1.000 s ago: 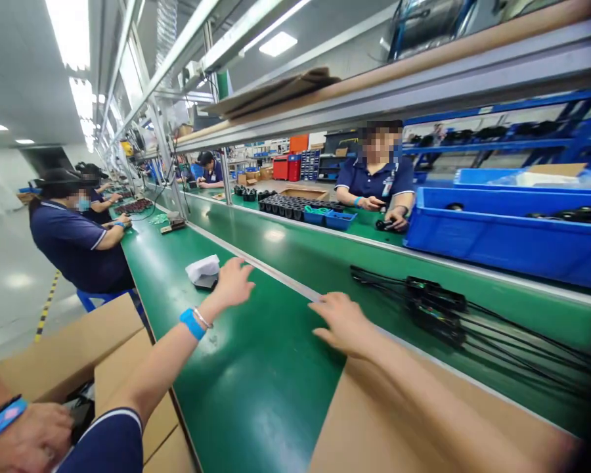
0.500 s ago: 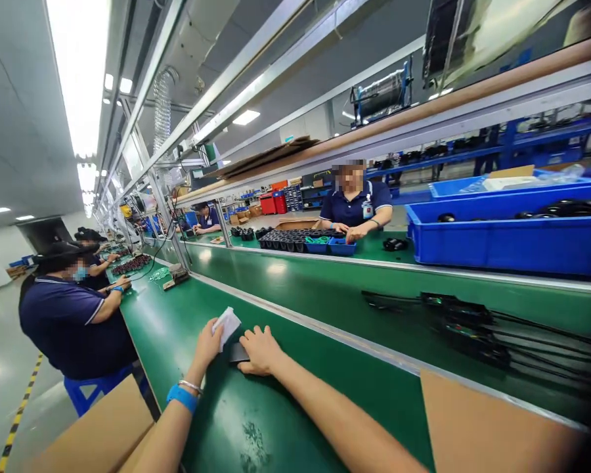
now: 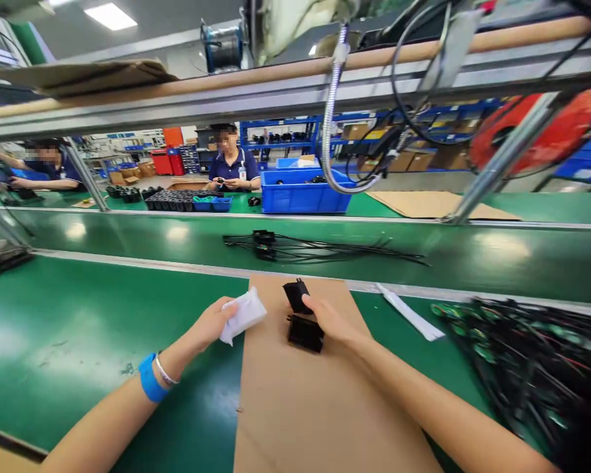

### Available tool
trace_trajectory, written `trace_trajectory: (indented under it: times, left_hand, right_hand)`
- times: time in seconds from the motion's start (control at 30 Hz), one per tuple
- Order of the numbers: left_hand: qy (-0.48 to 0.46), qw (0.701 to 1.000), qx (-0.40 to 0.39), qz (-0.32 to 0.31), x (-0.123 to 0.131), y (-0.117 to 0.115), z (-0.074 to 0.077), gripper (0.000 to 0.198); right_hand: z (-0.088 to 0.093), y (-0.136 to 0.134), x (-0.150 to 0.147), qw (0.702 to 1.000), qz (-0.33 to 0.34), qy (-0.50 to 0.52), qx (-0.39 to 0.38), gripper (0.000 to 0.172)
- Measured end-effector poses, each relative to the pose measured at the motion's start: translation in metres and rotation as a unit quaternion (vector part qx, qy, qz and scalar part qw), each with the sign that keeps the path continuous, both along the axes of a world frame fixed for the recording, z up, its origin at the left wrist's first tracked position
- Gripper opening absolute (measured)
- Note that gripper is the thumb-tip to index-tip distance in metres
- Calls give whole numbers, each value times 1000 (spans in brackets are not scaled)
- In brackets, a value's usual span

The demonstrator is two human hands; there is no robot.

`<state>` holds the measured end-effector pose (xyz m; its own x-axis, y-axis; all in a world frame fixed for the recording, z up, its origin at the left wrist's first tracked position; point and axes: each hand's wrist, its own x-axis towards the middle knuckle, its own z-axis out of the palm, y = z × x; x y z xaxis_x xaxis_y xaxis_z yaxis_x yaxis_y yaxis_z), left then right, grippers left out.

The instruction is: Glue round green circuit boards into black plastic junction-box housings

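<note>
My left hand (image 3: 207, 324) is closed on a small white folded packet (image 3: 243, 315), held just above the left edge of a brown cardboard sheet (image 3: 295, 407) on the green bench. A blue band and a thin bracelet circle that wrist. My right hand (image 3: 328, 317) grips a small black boxy part (image 3: 297, 295), lifted over the cardboard. A second black part (image 3: 305, 332) rests on the sheet directly below that hand.
A tangle of black cables (image 3: 305, 248) lies on the green conveyor beyond the cardboard. A white strip (image 3: 408, 314) and a heap of wired green boards (image 3: 522, 361) sit at right. A blue bin (image 3: 305, 194) stands across, near a seated person (image 3: 232, 164).
My view swung right from the bench's left end to the cardboard sheet. Both hands came along, carrying the white packet and a black part picked up from the bench.
</note>
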<state>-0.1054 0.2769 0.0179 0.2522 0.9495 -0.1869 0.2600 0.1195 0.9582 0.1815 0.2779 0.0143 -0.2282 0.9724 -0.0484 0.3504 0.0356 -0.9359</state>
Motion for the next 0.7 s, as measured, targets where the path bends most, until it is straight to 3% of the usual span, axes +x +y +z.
trace_trajectory:
  times: [0.1, 0.2, 0.33, 0.43, 0.6, 0.7]
  left_hand:
    - [42, 999, -7, -14, 28, -1, -4, 44]
    - [107, 994, 15, -8, 37, -1, -7, 36]
    - [193, 976, 98, -3, 36, 0, -2, 31]
    - [219, 958, 185, -12, 32, -3, 7, 26]
    - [193, 933, 297, -66, 26, -18, 11, 24]
    - [179, 928, 324, -33, 24, -17, 12, 12]
  right_hand:
    - [-16, 7, 36, 996, -59, -63, 34, 68]
    - [-25, 18, 53, 983, -93, -133, 82, 58]
    - [-20, 29, 58, 966, -36, -216, 135, 40]
    - [-5, 24, 49, 948, 16, -265, 175, 28]
    - [17, -3, 2, 917, 85, -286, 265, 29]
    - [20, -9, -29, 907, 143, -267, 294, 29]
